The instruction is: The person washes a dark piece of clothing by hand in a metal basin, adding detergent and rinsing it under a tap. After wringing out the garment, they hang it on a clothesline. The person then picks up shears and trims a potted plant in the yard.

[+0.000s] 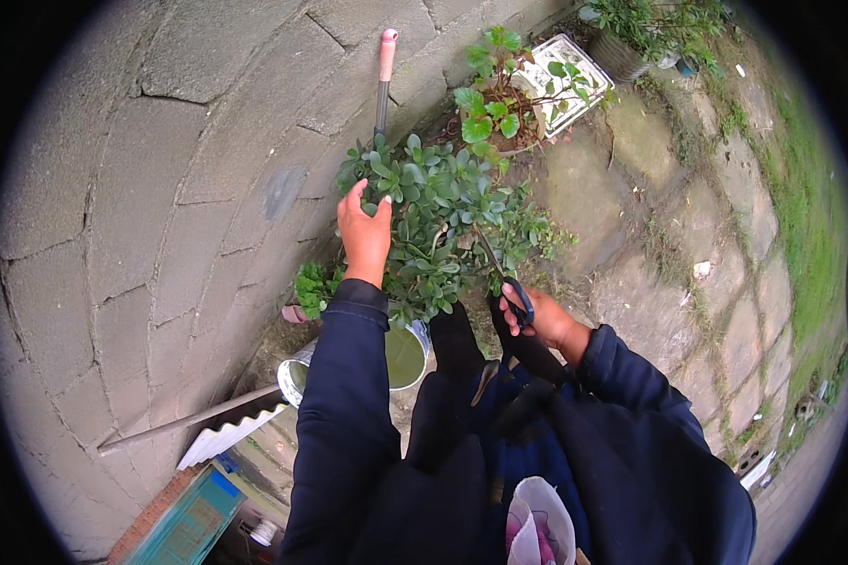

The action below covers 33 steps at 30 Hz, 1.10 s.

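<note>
A bushy jade plant (pixel 431 183) with thick green leaves spreads out before me. At its left side is my left hand (pixel 366 236), thumb and forefinger apart, reaching to the outer leaves. Whether the fingertips touch the leaves, I cannot tell. My right hand (pixel 543 319) grips scissors (pixel 519 302) by their dark handles, below the plant's right side. The blades slant up and left, their tips among the stems and leaves. Foliage hides the plant's base.
A stone-block wall (pixel 162 183) runs along the left. Beyond the plant stand a pink-ended pole (pixel 383 85), a potted leafy plant (pixel 491 116) and a white foam tray (pixel 565 81). Buckets (pixel 408 353) sit by my left arm. Paving stones (pixel 643 296) cover the right side.
</note>
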Available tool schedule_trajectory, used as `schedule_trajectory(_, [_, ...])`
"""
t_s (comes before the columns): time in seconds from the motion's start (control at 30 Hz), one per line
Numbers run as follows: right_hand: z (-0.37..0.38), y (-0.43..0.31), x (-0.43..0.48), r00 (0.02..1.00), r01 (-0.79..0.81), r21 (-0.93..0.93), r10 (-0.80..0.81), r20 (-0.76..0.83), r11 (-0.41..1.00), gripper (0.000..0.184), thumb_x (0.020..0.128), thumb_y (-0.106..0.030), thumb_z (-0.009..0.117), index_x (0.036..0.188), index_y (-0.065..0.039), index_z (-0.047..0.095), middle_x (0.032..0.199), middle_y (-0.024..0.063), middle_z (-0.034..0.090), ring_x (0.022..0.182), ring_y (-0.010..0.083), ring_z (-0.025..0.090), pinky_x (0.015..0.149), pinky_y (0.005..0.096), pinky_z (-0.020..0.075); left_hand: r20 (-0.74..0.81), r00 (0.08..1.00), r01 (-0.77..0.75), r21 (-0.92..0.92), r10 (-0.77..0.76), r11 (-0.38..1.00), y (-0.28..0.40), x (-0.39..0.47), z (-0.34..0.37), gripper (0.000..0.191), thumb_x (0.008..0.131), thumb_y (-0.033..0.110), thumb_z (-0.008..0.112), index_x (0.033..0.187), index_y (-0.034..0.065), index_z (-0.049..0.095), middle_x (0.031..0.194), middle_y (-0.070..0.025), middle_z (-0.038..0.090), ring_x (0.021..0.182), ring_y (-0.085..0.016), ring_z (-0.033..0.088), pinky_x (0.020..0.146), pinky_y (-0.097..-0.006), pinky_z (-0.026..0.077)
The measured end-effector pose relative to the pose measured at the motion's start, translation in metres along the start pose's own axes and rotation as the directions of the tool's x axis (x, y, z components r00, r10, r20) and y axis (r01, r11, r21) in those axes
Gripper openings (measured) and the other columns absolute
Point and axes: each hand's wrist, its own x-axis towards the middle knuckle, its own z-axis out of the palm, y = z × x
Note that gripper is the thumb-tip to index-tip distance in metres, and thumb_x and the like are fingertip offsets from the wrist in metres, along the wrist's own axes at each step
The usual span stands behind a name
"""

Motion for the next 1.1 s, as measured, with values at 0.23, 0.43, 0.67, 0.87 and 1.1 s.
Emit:
schedule_trajectory(0.23, [0.001, -0.027, 0.035, 0.994, 0.09, 0.115, -0.081, -0.079, 0.989, 0.04, 0.089, -0.051, 0.053, 0.085, -0.012, 0.054, 0.062, -0.0009, 0.054, 0.05, 0.01, 0.053, 0.043, 0.0212, 0.0309, 0.327, 0.945, -0.072, 0.298, -0.031, 0.952, -0.014, 0.069, 0.057, 0.054, 0.073, 0.037, 0.073, 0.118, 0.0091, 0.06, 0.127, -0.017, 0.048, 0.118, -0.03, 0.047, 0.099, -0.037, 0.039])
schedule_trajectory(0.43, [0.009, -0.052, 0.056, 0.988, 0.104, 0.103, -0.09, -0.127, 0.989, 0.04, 0.089, -0.051, 0.054, 0.086, -0.011, 0.055, 0.062, -0.0006, 0.054, 0.051, 0.0095, 0.053, 0.043, 0.0212, 0.03, 0.479, 0.866, -0.161, -0.007, 0.145, 0.987, -0.02, -0.009, 0.048, 0.028, 0.071, 0.014, 0.072, 0.096, 0.003, 0.065, 0.105, -0.0142, 0.057, 0.097, -0.032, 0.056, 0.085, -0.0389, 0.046])
schedule_trajectory(0.67, [0.008, -0.074, 0.07, 0.999, -0.01, -0.045, 0.008, -0.049, 0.999, 0.044, 0.087, -0.053, 0.055, 0.087, -0.009, 0.056, 0.061, -0.0017, 0.054, 0.051, 0.0083, 0.053, 0.044, 0.0205, 0.0317, 0.498, 0.852, -0.178, -0.017, 0.163, 0.984, -0.025, -0.062, 0.031, 0.018, 0.072, 0.012, 0.071, 0.089, 0.0079, 0.067, 0.11, -0.0141, 0.055, 0.104, -0.035, 0.052, 0.09, -0.0409, 0.043])
schedule_trajectory(0.87, [0.018, -0.083, 0.098, 0.994, -0.104, -0.128, 0.099, -0.048, 0.986, 0.044, 0.087, -0.055, 0.054, 0.084, -0.012, 0.057, 0.06, -0.0029, 0.054, 0.052, 0.0074, 0.053, 0.047, 0.0206, 0.0311, 0.657, 0.753, 0.247, -0.24, -0.03, 0.939, -0.032, -0.018, 0.015, 0.044, 0.095, 0.038, 0.044, 0.081, 0.0023, 0.067, 0.095, -0.0141, 0.061, 0.095, -0.031, 0.056, 0.086, -0.0366, 0.043])
schedule_trajectory(1.1, [0.033, -0.062, 0.121, 0.982, -0.187, 0.026, 0.187, -0.022, 0.982, 0.043, 0.088, -0.051, 0.055, 0.085, -0.008, 0.057, 0.061, 0.0001, 0.054, 0.051, 0.0098, 0.052, 0.04, 0.0203, 0.0275, 0.521, 0.852, -0.078, 0.233, -0.056, 0.969, -0.023, 0.041, 0.015, 0.022, 0.082, 0.024, 0.065, 0.095, 0.0074, 0.059, 0.1, -0.0091, 0.057, 0.087, -0.03, 0.059, 0.079, -0.0382, 0.047])
